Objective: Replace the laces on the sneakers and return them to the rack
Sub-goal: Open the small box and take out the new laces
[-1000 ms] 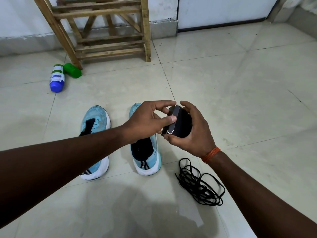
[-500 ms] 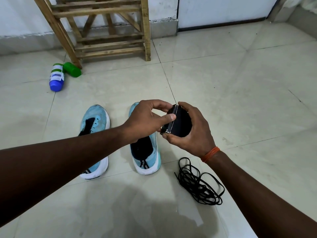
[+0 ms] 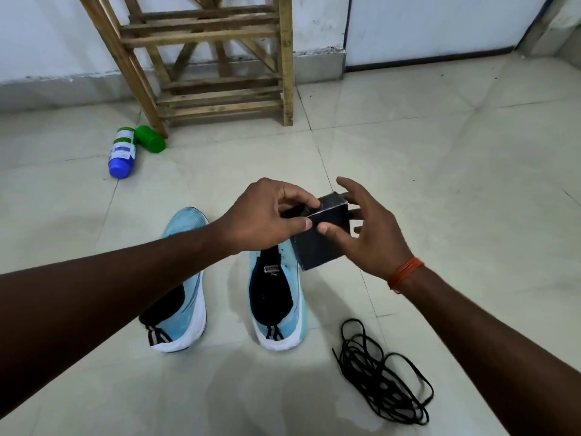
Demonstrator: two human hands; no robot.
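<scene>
At frame centre my right hand (image 3: 371, 234) cradled the small black box (image 3: 317, 247), thumb across its face, so my left hand (image 3: 267, 215) could pinch its top flap, probably to open it. The sneakers (image 3: 279, 297) sat laceless just below. Black laces (image 3: 383, 382) lay lower right, and open floor (image 3: 440, 184) ran to the rack (image 3: 220, 99) above.

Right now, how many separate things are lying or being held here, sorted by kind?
Sneakers: 2
Bottles: 2
Black box: 1
Lace pile: 1
Wooden rack: 1
Total: 7
</scene>
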